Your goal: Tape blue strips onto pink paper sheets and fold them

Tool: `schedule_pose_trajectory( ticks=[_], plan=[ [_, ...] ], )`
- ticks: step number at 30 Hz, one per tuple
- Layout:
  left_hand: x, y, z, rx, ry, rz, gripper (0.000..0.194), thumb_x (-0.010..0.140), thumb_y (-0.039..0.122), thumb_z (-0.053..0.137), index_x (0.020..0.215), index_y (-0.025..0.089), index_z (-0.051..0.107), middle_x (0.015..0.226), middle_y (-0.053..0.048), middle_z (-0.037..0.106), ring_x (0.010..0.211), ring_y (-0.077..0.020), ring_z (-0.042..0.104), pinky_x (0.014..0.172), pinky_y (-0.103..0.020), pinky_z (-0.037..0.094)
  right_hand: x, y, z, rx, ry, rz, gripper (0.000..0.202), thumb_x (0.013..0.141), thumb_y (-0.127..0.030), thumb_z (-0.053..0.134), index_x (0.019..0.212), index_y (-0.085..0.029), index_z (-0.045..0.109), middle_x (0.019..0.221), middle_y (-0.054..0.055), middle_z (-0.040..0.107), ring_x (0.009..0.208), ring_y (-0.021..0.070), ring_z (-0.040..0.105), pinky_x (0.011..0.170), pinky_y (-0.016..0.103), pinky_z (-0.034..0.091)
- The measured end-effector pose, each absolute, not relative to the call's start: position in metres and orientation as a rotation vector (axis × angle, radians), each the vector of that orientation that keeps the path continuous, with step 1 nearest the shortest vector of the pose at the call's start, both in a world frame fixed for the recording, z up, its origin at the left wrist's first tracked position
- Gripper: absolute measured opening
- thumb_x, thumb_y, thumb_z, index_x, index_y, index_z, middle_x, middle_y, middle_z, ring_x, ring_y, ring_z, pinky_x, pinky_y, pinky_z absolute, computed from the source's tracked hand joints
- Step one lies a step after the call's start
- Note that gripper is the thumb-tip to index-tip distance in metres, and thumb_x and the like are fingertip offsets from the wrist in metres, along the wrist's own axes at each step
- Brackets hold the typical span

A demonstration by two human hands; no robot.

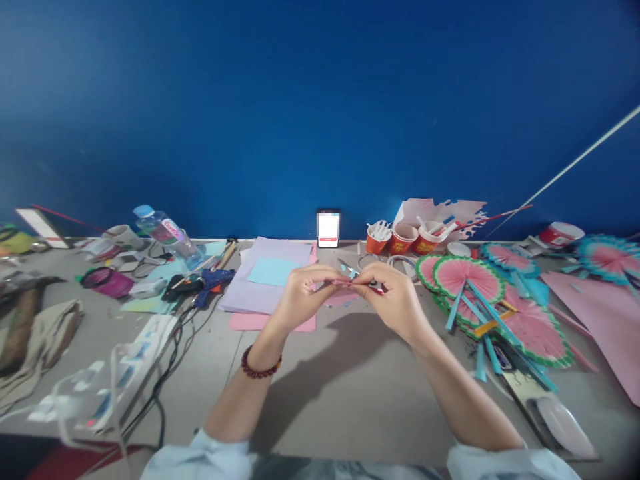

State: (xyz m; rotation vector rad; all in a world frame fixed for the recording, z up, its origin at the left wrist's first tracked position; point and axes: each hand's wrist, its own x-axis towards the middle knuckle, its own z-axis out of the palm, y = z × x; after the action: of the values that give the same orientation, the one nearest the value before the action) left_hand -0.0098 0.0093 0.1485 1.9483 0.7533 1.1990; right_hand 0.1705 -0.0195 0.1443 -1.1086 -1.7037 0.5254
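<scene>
My left hand (311, 290) and my right hand (390, 293) meet above the middle of the table, thumbs and fingertips pinched together. Between them is a small strip of pink paper (343, 283), mostly covered by the fingers. A metal blade tip (345, 265) and a bit of light blue show just above the fingertips. Something red and dark, like a handle, peeks out under my right fingers; whether that hand grips it, I cannot tell. Left of my left hand, a light blue square sheet (274, 271) lies on lilac paper (253, 293) with pink sheets beneath.
A phone (329, 229) stands against the blue wall. Red paper cups (379, 239) with white sticks are to its right. Watermelon-patterned paper fans (469, 280) lie at right. On the left are a blue glue gun (213, 283), a bottle (167, 233) and a power strip (135, 367) with cables.
</scene>
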Motion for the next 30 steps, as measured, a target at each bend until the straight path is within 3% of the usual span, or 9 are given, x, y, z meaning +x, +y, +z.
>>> schedule_pose_trajectory(
  ticks=[8, 19, 25, 30],
  plan=[
    [-0.008, 0.008, 0.148, 1.995, 0.845, 1.18, 0.019, 0.084, 0.033, 0.061, 0.077, 0.019, 0.072, 0.077, -0.006, 0.071, 0.072, -0.0174, 0.065, 0.066, -0.027, 0.051, 0.17, -0.018, 0.141, -1.1, -1.712, 0.52, 0.016, 0.082, -0.031, 0.063, 0.071, -0.02, 0.065, 0.073, 0.004, 0.063, 0.069, 0.0164, 0.058, 0.058, 0.027, 0.046],
    [-0.012, 0.012, 0.149, 1.886, 0.776, 1.07, 0.018, 0.082, 0.033, 0.064, 0.077, 0.018, 0.073, 0.079, -0.007, 0.073, 0.075, -0.0183, 0.067, 0.069, -0.027, 0.052, 0.167, -0.022, 0.146, -1.061, -1.727, 0.6, 0.012, 0.08, -0.019, 0.059, 0.068, -0.02, 0.06, 0.07, 0.001, 0.061, 0.067, 0.0145, 0.057, 0.061, 0.026, 0.044],
    [-0.016, 0.014, 0.15, 1.91, 0.797, 1.221, 0.016, 0.08, 0.033, 0.067, 0.076, 0.019, 0.074, 0.078, -0.007, 0.073, 0.074, -0.019, 0.068, 0.069, -0.029, 0.054, 0.174, -0.021, 0.15, -1.156, -1.842, 0.632, 0.007, 0.082, -0.026, 0.062, 0.087, -0.022, 0.066, 0.082, 0.002, 0.068, 0.073, 0.0155, 0.061, 0.066, 0.026, 0.047],
    [-0.021, 0.016, 0.152, 1.902, 0.769, 1.232, 0.013, 0.08, 0.031, 0.067, 0.078, 0.02, 0.074, 0.08, -0.006, 0.074, 0.076, -0.0184, 0.068, 0.07, -0.029, 0.055, 0.182, -0.021, 0.155, -1.179, -1.887, 0.685, 0.013, 0.085, -0.03, 0.059, 0.079, -0.021, 0.067, 0.078, 0.002, 0.069, 0.071, 0.0155, 0.062, 0.063, 0.025, 0.047]
  ],
)
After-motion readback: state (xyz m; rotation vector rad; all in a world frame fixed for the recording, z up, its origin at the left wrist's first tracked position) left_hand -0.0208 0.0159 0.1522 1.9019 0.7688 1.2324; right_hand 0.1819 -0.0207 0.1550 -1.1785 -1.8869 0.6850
